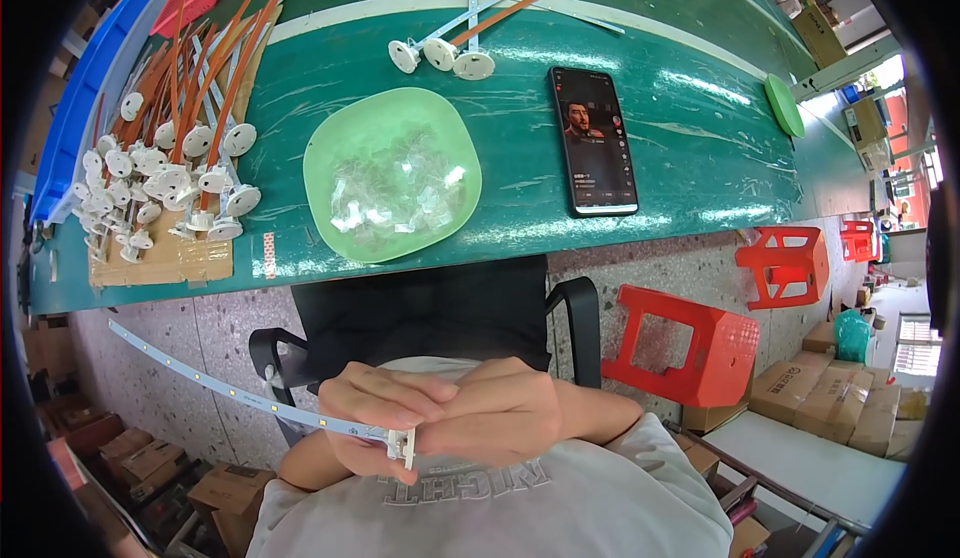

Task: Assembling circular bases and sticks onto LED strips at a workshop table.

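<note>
Close to my chest, both hands are together around one end of a narrow LED light strip (232,393). My left hand (372,403) is closed about the strip's end, its fingers lying over toward the other hand. My right hand (500,413) is closed too, its fingers against the white round end piece (402,448), which stands on edge. The strip's far end reaches out to the left, past the chair arm, with small yellowish squares along it. My fingers hide most of the joint between strip and end piece.
A pile of similar white-ended strips (150,178) lies on cardboard at the table's left. A green bowl (320,148) holds small clear pieces. To its right lies a phone (593,143); more strips (470,18) lie behind. Red stools (700,348) stand at the right.
</note>
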`<control>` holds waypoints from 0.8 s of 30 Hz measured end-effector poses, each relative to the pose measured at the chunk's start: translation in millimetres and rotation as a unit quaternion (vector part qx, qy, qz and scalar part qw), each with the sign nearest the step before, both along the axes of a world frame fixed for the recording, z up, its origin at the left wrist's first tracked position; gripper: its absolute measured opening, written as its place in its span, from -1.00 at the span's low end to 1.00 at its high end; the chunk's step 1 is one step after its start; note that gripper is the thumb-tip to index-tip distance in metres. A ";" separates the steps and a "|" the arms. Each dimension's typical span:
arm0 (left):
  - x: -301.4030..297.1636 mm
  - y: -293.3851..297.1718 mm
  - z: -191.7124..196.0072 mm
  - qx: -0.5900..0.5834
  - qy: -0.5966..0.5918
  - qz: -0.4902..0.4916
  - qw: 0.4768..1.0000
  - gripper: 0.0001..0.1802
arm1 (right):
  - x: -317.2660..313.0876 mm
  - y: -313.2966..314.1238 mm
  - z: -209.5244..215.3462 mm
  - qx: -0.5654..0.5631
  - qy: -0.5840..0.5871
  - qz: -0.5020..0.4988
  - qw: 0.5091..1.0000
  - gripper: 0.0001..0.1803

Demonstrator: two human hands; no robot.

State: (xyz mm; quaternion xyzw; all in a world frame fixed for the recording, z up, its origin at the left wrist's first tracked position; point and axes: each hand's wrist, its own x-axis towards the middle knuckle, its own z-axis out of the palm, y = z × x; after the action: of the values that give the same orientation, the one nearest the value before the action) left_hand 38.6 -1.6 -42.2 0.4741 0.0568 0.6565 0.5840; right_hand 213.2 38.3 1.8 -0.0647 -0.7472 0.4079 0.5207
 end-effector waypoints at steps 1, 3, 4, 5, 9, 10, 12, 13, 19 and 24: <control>0.0 0.1 -0.1 0.012 -0.002 -0.004 1.000 -0.38 | 1.2 -0.5 0.0 -0.001 -0.001 -0.001 1.000 -0.81; -0.3 -0.9 0.2 0.001 0.003 -0.005 1.000 -0.38 | 1.8 -0.4 -0.2 0.004 -0.015 -0.006 1.000 -0.82; -0.6 -1.2 0.5 -0.010 0.009 -0.005 1.000 -0.38 | 1.1 -0.6 -0.6 0.005 -0.015 -0.007 1.000 -0.82; -0.9 -0.7 1.6 -0.009 0.009 -0.006 1.000 -0.38 | 0.3 -1.0 -1.3 0.001 -0.005 -0.006 1.000 -0.82; -5.6 2.3 12.8 0.013 0.070 0.019 0.997 -0.39 | -0.9 2.1 2.2 0.003 0.001 -0.009 1.000 -0.81; -7.9 2.9 17.2 0.010 0.100 0.036 0.994 -0.39 | -2.1 4.4 2.6 0.005 0.002 -0.008 1.000 -0.81; -16.1 5.9 30.3 -0.014 0.166 0.068 0.984 -0.38 | -4.8 13.6 1.3 0.023 -0.002 -0.032 0.999 -0.80; -22.2 7.5 34.1 -0.040 0.229 0.102 0.967 -0.36 | -6.7 21.1 2.8 0.026 0.000 -0.033 0.999 -0.80; -108.2 42.9 88.7 -0.107 0.535 0.344 0.765 -0.50 | 9.4 83.3 6.3 0.105 -0.045 -0.255 0.960 -0.87; -181.1 90.4 143.7 -0.059 0.759 0.415 0.499 -0.68 | 19.1 106.0 -14.2 0.077 -0.038 -0.339 0.937 -0.90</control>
State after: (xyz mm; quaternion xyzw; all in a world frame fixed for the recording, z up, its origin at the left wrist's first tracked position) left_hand -142.6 88.8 101.5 0.6764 0.7069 0.2068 0.0036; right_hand 232.3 144.3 -12.4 -0.2894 -0.7294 0.1454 0.6025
